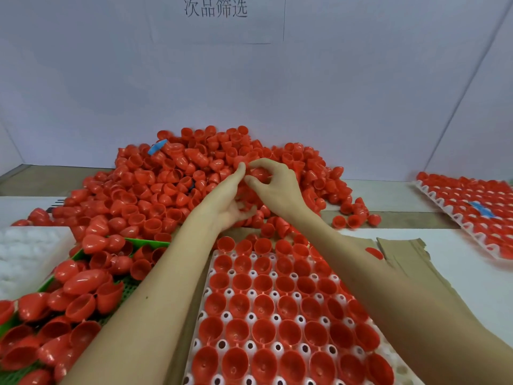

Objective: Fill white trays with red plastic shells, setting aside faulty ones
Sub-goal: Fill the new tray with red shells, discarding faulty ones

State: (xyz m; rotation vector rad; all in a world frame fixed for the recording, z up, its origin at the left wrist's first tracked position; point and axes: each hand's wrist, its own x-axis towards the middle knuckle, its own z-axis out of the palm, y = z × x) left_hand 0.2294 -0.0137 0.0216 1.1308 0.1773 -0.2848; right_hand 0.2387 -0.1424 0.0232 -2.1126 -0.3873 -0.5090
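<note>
1. Loose heap of red plastic half-shells (155, 190). Banked against the back wall, within reach of both my arms. I judge it the stock I draw from.
2. Near white plastic tray (226, 292). Lies straight before me, under my forearms. Every socket I can see carries a shell mouth-up, and my arms hide the rest. Filling looks close to done.
3. Green mesh basket (130, 287). Sits at my left elbow, loaded with shells lying anyhow. It is probably the place for rejects, kept apart from the tray.
4. Far white tray (455, 222). Well apart on my right, full, with a blue tape strip (483, 209) on top. Finished, by my guess.
5. Torn brown cardboard sheet (402, 251). Beside the near tray, one stray shell on it.
6. My right hand (277, 187). Thumb and forefinger close in a pinch round one red shell (259, 173) at the heap's front, likely raised for inspection.
7. My left hand (224, 201). Forefinger stretched just beside that shell. The other fingers curl low in the heap, and I cannot tell whether they hold anything.
8. Surface and room. Pale tabletop (472, 273), plain light walls, and a paper notice (215, 8) with printed characters above.
</note>
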